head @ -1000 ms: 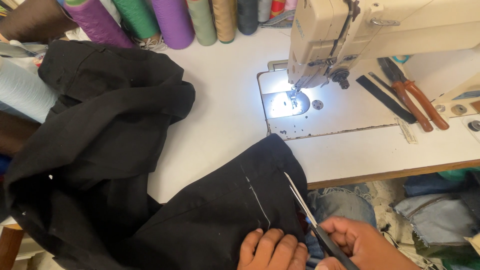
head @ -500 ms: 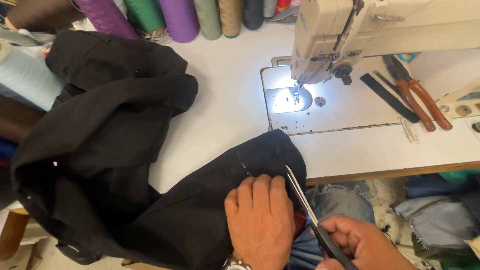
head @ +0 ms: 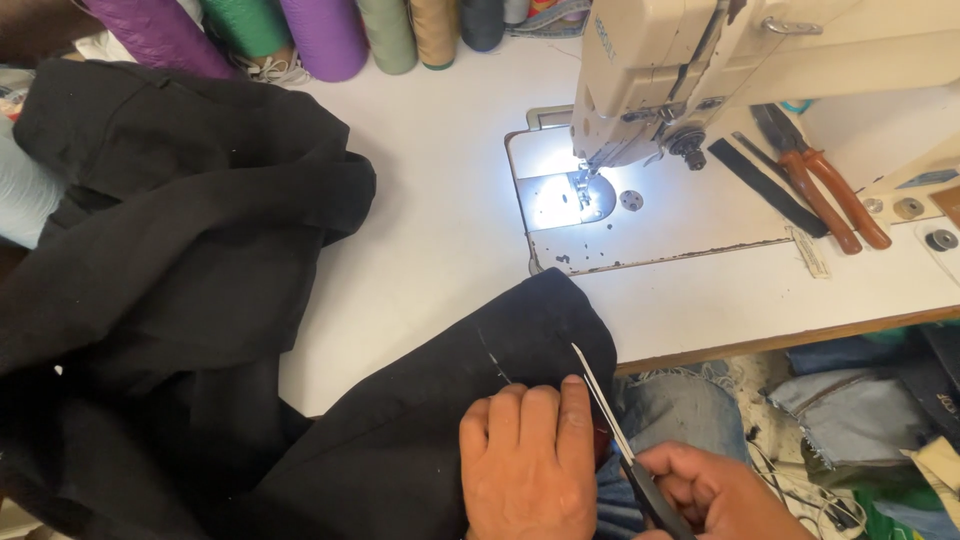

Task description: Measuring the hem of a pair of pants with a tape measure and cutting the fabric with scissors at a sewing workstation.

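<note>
Left hand pressing black cloth flat, fingers spread; right hand gripping scissors just beside; cutting apparently barely begun.

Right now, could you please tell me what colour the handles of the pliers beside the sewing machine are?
The pliers have orange-brown handles, seen in the head view.
</note>
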